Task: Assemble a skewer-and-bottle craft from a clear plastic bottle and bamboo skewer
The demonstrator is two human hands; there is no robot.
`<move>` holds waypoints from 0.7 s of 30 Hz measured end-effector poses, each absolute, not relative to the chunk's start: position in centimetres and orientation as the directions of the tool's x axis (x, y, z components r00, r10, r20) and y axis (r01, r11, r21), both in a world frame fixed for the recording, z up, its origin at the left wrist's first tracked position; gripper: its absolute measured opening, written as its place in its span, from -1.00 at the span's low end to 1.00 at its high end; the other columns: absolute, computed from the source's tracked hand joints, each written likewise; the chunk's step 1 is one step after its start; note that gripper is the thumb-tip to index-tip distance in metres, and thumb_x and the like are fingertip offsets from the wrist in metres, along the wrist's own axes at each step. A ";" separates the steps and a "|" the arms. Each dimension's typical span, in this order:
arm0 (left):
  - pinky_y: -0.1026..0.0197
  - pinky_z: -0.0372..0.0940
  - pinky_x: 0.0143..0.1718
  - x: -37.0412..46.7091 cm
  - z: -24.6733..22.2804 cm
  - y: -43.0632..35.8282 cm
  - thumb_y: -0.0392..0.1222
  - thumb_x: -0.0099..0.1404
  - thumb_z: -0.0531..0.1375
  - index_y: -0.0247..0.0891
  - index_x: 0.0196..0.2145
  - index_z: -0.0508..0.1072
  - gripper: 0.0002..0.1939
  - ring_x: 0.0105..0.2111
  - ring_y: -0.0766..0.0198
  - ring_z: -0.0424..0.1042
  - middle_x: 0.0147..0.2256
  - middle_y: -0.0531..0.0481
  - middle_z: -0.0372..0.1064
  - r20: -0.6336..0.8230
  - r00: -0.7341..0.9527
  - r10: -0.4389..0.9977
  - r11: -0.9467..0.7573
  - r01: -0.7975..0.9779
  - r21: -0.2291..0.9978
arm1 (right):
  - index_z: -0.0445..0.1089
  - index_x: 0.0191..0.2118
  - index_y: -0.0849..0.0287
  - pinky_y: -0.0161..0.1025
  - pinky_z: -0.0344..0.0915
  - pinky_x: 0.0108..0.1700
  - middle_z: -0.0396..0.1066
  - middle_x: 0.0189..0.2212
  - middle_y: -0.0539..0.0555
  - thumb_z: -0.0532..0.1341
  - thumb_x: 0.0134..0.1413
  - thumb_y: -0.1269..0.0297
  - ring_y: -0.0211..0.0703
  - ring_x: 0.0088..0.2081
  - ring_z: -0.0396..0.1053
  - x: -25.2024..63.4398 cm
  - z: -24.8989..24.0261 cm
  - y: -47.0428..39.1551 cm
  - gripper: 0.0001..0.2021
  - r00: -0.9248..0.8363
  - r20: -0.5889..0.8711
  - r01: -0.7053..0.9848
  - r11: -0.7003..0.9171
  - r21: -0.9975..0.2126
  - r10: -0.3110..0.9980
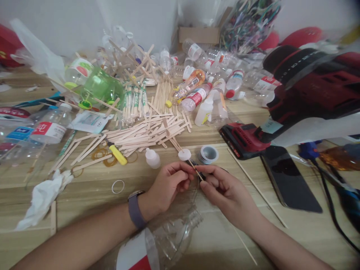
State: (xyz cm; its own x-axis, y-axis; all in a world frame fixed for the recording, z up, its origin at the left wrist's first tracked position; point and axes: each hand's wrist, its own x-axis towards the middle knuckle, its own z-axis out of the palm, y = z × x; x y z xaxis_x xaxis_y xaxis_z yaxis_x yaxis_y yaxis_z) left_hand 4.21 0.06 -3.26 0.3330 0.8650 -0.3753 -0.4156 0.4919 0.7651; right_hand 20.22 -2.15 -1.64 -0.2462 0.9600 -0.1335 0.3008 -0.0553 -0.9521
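Observation:
My right hand (227, 187) pinches a thin wooden skewer (198, 173) between thumb and forefinger. The skewer runs up and away through a white bottle cap (185, 154), and slim wooden pieces (170, 133) show at its far end. My left hand (174, 183) is closed, its fingertips against the skewer; what they pinch is hidden. A thin strand (195, 195) hangs below the fingers. Beneath my hands lies a clear plastic bottle (174, 236), its open neck pointing towards them. Just beyond my right hand is a grey roll of tape (208, 154), with something dark partly hidden beside it.
A red and black cordless drill (309, 86) stands at right, near a black phone (291, 178). Craft sticks (137, 135), a small white bottle (152, 158), a yellow-handled tool (118, 154) and a white ring (117, 186) lie ahead and left. Plastic bottles (197, 95) crowd the back.

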 end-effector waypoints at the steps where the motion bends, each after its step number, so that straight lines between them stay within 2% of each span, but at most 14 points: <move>1: 0.31 -0.04 -0.58 4.2 -3.3 0.1 -0.33 -0.02 0.21 -0.32 -0.49 0.45 -0.94 -0.61 0.46 0.18 -0.54 0.08 0.33 -0.374 0.340 0.863 0.494 -0.416 0.763 | 0.32 -0.10 0.23 -0.35 -0.05 -0.60 -0.02 -0.65 -0.19 0.12 0.12 0.22 -0.33 -0.62 -0.03 20.2 -1.7 -2.1 -0.73 -0.246 -0.137 0.301 -0.059 -0.952 0.960; 10: 0.34 0.00 -0.56 4.1 -3.4 0.2 -0.20 0.00 0.35 -0.33 -0.45 0.42 -0.80 -0.61 0.47 0.18 -0.59 0.14 0.27 -0.389 0.370 0.844 0.524 -0.409 0.747 | 0.33 -0.09 0.24 -0.36 -0.10 -0.61 -0.03 -0.66 -0.20 0.13 0.12 0.19 -0.35 -0.63 -0.06 20.2 -1.5 -2.1 -0.71 -0.277 -0.169 0.232 -0.105 -0.967 0.946; 21: 0.33 -0.01 -0.56 3.9 -3.7 0.2 -0.19 0.00 0.36 -0.30 -0.48 0.44 -0.81 -0.61 0.46 0.15 -0.60 0.13 0.26 -0.375 0.397 0.838 0.528 -0.415 0.740 | 0.33 -0.06 0.19 -0.36 -0.08 -0.60 -0.03 -0.65 -0.20 0.15 0.13 0.17 -0.36 -0.63 -0.05 20.3 -1.6 -2.1 -0.70 -0.317 -0.176 0.194 -0.119 -0.974 0.932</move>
State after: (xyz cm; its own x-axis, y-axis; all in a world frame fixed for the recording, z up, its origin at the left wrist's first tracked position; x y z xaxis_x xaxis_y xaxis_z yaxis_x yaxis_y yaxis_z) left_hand 3.94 0.22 -3.66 0.3969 0.8377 -0.3752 -0.4153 0.5284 0.7405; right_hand 20.31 -2.10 -1.60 -0.3172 0.9318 -0.1765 0.1935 -0.1186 -0.9739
